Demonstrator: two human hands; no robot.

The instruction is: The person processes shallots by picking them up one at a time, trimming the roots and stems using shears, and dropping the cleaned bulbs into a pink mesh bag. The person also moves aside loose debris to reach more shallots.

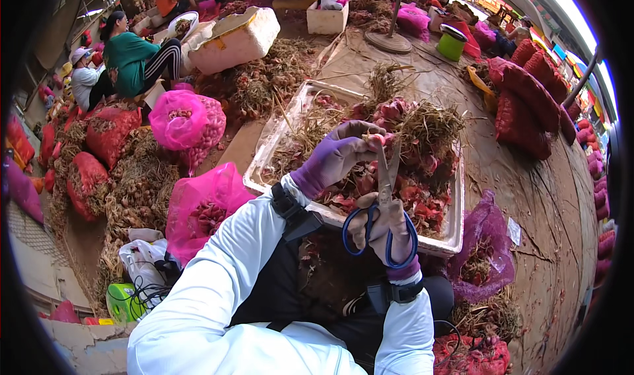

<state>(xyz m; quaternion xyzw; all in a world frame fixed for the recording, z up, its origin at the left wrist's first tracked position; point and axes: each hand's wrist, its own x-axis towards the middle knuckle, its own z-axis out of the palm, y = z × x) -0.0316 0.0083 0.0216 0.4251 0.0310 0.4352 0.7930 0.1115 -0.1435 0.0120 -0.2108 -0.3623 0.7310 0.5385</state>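
Note:
My left hand [332, 155], in a purple and grey glove, pinches a small pinkish shallot [376, 139] over a white foam box [452, 233]. Blue-handled scissors [384, 175] are in my right hand [389, 229], gloved the same way, with its fingers through the loops. Their blades point away from me and stand apart, with the tips close beside the shallot. Inside the box lie red shallots [389, 112], loose red skins [426, 206] and dry stalks. A bundle of dried stalks [430, 125] rests at the box's right side, beyond the scissors.
Pink mesh bags [212, 200] stand left of the box, and a purple mesh bag [485, 249] sits at its right. Red sacks [528, 107] are stacked farther right. Heaps of dried shallots [142, 183] spread on the left, where a person in green [132, 61] sits.

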